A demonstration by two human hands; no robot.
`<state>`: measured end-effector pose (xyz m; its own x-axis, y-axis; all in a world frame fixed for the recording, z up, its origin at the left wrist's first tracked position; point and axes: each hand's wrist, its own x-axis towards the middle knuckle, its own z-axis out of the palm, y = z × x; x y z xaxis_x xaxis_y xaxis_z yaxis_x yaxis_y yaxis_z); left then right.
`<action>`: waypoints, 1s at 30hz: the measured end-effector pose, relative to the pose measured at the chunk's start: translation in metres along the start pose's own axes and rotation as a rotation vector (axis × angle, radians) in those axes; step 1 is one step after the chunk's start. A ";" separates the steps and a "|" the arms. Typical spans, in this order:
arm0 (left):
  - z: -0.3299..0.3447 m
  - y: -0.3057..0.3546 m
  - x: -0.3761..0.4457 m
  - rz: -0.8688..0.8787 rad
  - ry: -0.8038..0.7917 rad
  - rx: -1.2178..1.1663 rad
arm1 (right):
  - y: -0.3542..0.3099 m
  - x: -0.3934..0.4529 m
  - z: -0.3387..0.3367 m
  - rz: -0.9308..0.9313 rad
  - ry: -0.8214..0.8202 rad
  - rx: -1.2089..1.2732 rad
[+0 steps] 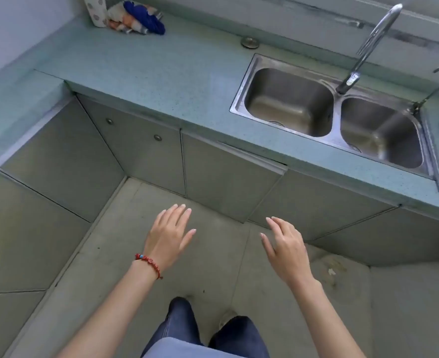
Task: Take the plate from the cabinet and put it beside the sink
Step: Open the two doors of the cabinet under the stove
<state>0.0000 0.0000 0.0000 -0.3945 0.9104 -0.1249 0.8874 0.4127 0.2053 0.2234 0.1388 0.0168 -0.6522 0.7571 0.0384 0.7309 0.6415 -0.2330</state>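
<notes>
left hand (168,235): empty, fingers spread, hovering low
right hand (285,250): empty, fingers loose, apart from left
cabinet door (228,182): ajar, likely first reach target
plate: not visible, presumably inside
sink (337,115): 2 basins, countertop (161,73) beside it bare

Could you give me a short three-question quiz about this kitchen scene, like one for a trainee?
1. True or false: the left hand is holding a plate.
2. How many bowls does the sink have? A) one B) two C) three
3. Fill in: the red bracelet is on the ___ wrist.

Key
1. False: both the left hand and the right hand are open and empty, and no plate is in view.
2. B: two bowls, side by side, under the tap.
3. Left.
</notes>
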 end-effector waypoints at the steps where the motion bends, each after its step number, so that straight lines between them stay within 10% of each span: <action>1: 0.003 -0.008 -0.003 -0.009 0.044 -0.019 | -0.005 0.003 0.003 -0.017 0.011 0.011; 30: 0.024 0.003 -0.196 -0.997 0.174 -0.195 | -0.131 0.024 0.042 -0.921 -0.361 0.029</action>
<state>0.0858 -0.1776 0.0015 -0.9731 0.1367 -0.1855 0.0897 0.9663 0.2414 0.1031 0.0677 0.0073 -0.9892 -0.1224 -0.0806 -0.0949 0.9539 -0.2848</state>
